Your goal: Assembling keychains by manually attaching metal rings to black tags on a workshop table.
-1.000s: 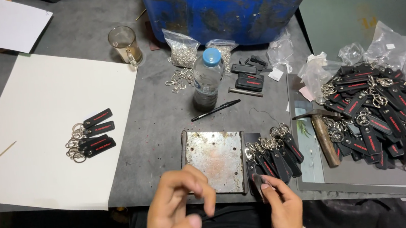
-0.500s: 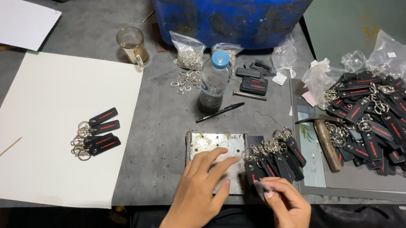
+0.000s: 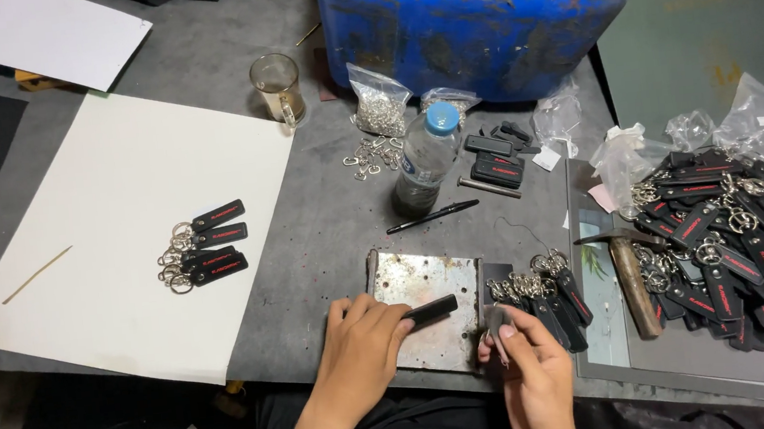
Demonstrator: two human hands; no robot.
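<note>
My left hand [image 3: 359, 351] pins a black keychain strap [image 3: 432, 310] flat on a scuffed metal plate [image 3: 427, 285] at the table's near edge. My right hand [image 3: 529, 366] pinches a small metal piece [image 3: 499, 321] just right of the plate, beside a row of finished black strap keychains with rings [image 3: 541, 290]. A hammer [image 3: 633, 278] lies further right.
A big heap of black keychains [image 3: 734, 234] fills the right side. Several finished ones [image 3: 201, 248] rest on a white sheet [image 3: 115, 195]. A water bottle [image 3: 425, 158], pen [image 3: 432, 216], glass [image 3: 278, 85], bags of metal rings [image 3: 377, 101] and a blue drum [image 3: 483, 5] stand behind.
My left hand moved from in front of my body up onto the metal plate and now presses a strap there. My right hand lifted a small metal piece toward the plate.
</note>
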